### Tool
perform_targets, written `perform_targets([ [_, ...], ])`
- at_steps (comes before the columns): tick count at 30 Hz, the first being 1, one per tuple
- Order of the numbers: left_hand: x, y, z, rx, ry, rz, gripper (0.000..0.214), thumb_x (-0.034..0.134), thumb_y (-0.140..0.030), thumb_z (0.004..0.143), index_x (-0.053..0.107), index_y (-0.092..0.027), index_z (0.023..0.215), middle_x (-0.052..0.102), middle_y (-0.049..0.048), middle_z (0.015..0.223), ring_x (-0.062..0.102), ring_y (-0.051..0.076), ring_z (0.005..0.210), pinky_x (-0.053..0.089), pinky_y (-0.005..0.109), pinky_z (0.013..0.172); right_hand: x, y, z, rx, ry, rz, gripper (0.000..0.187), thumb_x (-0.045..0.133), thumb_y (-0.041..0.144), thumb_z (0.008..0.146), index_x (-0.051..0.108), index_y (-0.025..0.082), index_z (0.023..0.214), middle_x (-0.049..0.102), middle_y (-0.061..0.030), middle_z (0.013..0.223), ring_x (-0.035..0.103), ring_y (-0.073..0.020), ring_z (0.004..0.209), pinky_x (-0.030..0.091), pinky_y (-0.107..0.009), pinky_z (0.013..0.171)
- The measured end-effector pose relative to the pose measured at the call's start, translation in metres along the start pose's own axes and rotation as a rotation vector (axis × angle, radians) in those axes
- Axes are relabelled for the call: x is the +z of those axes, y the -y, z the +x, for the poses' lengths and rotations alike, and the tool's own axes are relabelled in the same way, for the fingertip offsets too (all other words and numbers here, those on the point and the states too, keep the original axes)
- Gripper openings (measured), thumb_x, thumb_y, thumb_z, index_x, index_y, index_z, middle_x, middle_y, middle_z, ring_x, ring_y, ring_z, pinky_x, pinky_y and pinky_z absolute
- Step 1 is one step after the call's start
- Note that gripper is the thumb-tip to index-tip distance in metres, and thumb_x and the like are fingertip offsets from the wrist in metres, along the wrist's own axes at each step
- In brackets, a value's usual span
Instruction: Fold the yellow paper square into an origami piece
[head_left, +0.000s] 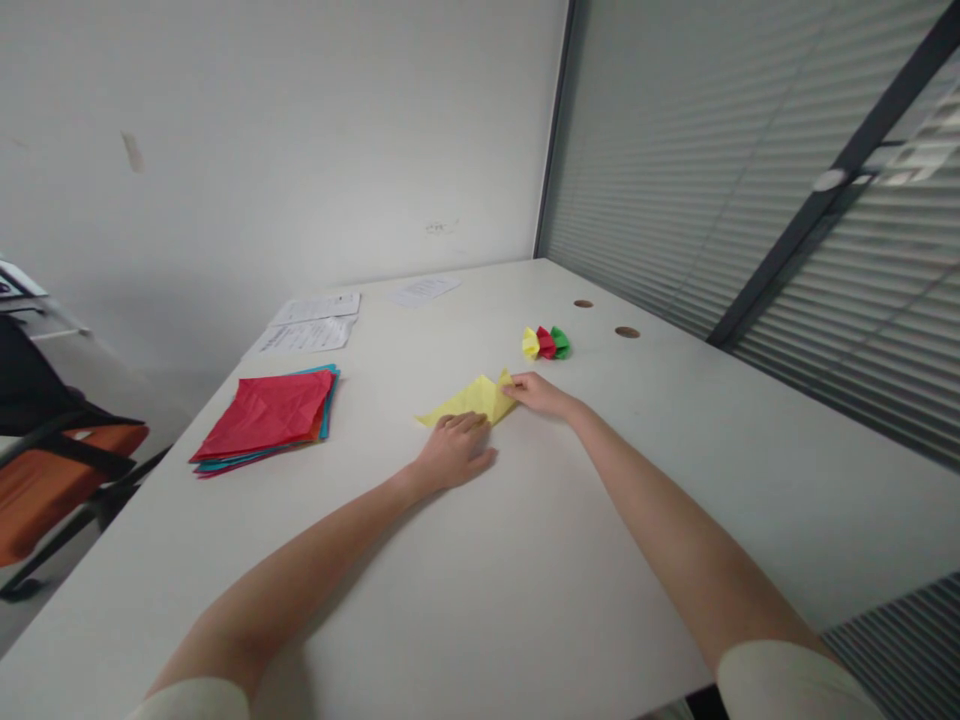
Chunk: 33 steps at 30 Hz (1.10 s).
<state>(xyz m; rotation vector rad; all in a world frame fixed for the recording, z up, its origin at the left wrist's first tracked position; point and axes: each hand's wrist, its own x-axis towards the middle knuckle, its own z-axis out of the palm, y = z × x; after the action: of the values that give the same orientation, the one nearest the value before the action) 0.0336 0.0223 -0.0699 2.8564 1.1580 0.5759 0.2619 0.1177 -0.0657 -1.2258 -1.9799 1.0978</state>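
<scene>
A yellow sheet of paper (471, 400), partly folded, lies on the white table (525, 560) in front of me. My left hand (454, 452) rests on its near edge, fingers curled and pressing the paper down. My right hand (538, 393) pinches the sheet's right corner between its fingertips. Just beyond sit three small folded paper pieces (546, 343), yellow, red and green, side by side.
A stack of coloured paper sheets (266, 417), red on top, lies at the left. Printed white papers (311, 322) lie at the table's far end. Two round cable holes (627, 332) are near the blinds on the right. An orange chair (52, 470) stands left.
</scene>
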Motion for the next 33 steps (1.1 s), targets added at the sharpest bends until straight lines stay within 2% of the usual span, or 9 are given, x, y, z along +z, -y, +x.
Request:
perform_targets([
  [3, -0.001, -0.001, 0.0, 0.025, 0.004, -0.011, 0.036, 0.052, -0.039, 0.089, 0.06, -0.017, 0.116, 0.058, 0.0142, 0.131, 0.054, 0.028, 0.122, 0.042, 0.046, 0.101, 0.011, 0.003, 0.006, 0.026, -0.123, -0.271, 0.032, 0.049, 0.04, 0.089, 0.066, 0.013, 0.086, 0.067, -0.0022, 0.078, 0.057, -0.0144, 0.07, 0.041, -0.024, 0.064],
  [6, -0.001, -0.001, 0.001, 0.045, -0.003, -0.021, 0.03, 0.053, -0.036, 0.089, 0.062, -0.015, 0.109, 0.061, 0.0147, 0.123, 0.058, 0.027, 0.115, 0.045, 0.043, 0.099, 0.022, 0.006, 0.009, 0.121, -0.251, -0.514, 0.028, 0.048, 0.036, 0.091, 0.065, 0.015, 0.084, 0.068, -0.0034, 0.081, 0.058, -0.0153, 0.073, 0.039, -0.024, 0.065],
  [10, -0.002, -0.002, 0.001, 0.05, -0.003, -0.008, 0.026, 0.053, -0.035, 0.089, 0.064, -0.016, 0.102, 0.063, 0.0125, 0.11, 0.062, 0.025, 0.102, 0.048, 0.041, 0.093, 0.035, 0.009, 0.013, 0.211, -0.361, -0.593, 0.026, 0.05, 0.036, 0.09, 0.066, 0.015, 0.09, 0.071, -0.0106, 0.094, 0.061, -0.0207, 0.083, 0.04, -0.028, 0.071],
  [12, -0.002, -0.002, 0.001, 0.051, -0.001, 0.005, 0.025, 0.053, -0.036, 0.089, 0.063, -0.017, 0.102, 0.063, 0.0117, 0.107, 0.061, 0.024, 0.1, 0.048, 0.041, 0.092, 0.04, 0.01, 0.015, 0.268, -0.401, -0.63, 0.027, 0.05, 0.038, 0.09, 0.067, 0.017, 0.094, 0.071, -0.0115, 0.099, 0.063, -0.0221, 0.088, 0.041, -0.029, 0.075],
  [16, -0.003, -0.003, 0.002, 0.055, -0.003, 0.011, 0.026, 0.052, -0.037, 0.089, 0.063, -0.017, 0.102, 0.062, 0.0116, 0.106, 0.061, 0.024, 0.1, 0.048, 0.041, 0.091, 0.043, 0.015, 0.016, 0.351, -0.418, -0.666, 0.029, 0.052, 0.042, 0.088, 0.068, 0.02, 0.099, 0.072, -0.01, 0.103, 0.064, -0.0222, 0.095, 0.042, -0.029, 0.082],
  [22, -0.002, -0.001, 0.002, 0.066, -0.015, -0.001, 0.026, 0.052, -0.036, 0.089, 0.064, -0.017, 0.102, 0.063, 0.0118, 0.107, 0.062, 0.024, 0.1, 0.048, 0.042, 0.091, 0.044, 0.02, 0.016, 0.397, -0.419, -0.655, 0.03, 0.053, 0.041, 0.086, 0.069, 0.019, 0.098, 0.072, -0.0104, 0.103, 0.065, -0.0231, 0.098, 0.043, -0.031, 0.084],
  [27, 0.0, 0.0, 0.002, 0.087, -0.035, -0.038, 0.025, 0.054, -0.033, 0.088, 0.063, -0.017, 0.105, 0.064, 0.0119, 0.117, 0.061, 0.025, 0.108, 0.047, 0.041, 0.096, 0.045, 0.022, 0.018, 0.429, -0.424, -0.647, 0.029, 0.053, 0.039, 0.086, 0.068, 0.019, 0.1, 0.072, -0.0109, 0.105, 0.064, -0.0238, 0.1, 0.043, -0.033, 0.086],
  [33, -0.003, -0.001, 0.002, 0.078, -0.017, -0.064, 0.026, 0.053, -0.032, 0.088, 0.062, -0.017, 0.106, 0.066, 0.0121, 0.115, 0.061, 0.024, 0.109, 0.046, 0.04, 0.097, 0.046, 0.024, 0.018, 0.45, -0.433, -0.643, 0.029, 0.053, 0.038, 0.086, 0.069, 0.018, 0.1, 0.072, -0.0125, 0.105, 0.064, -0.0242, 0.102, 0.043, -0.033, 0.087],
])
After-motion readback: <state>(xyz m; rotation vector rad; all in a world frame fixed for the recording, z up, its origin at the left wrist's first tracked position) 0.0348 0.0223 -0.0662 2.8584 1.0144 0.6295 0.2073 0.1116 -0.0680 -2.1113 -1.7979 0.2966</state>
